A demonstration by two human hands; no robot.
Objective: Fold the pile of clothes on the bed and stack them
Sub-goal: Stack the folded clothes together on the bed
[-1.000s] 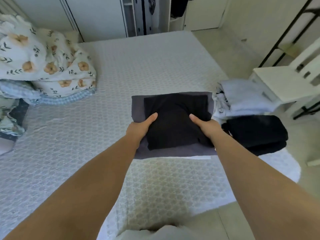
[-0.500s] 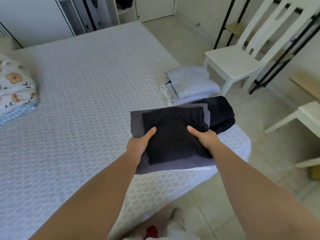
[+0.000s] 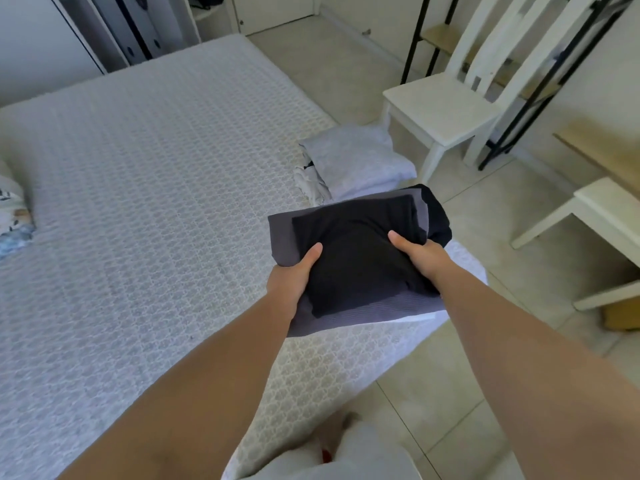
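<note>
Left hand (image 3: 292, 277) and right hand (image 3: 420, 254) each grip the folded dark bundle (image 3: 353, 258), held above the bed (image 3: 138, 202) corner, partly covering a black pile (image 3: 438, 220); pale folded stack (image 3: 356, 161) just beyond, white chair (image 3: 440, 102) near

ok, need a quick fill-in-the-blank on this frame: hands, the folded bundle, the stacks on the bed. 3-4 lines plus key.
1. The left hand and right hand both grip a folded bundle with a black garment on top of a ____ one.
2. The bundle is held partly in front of the folded ____ stack at the bed's corner.
3. Beyond that stack lies a folded pile of ____ clothes.
4. A white ____ stands on the floor past the bed.

Missing: grey; black; white; chair
</note>
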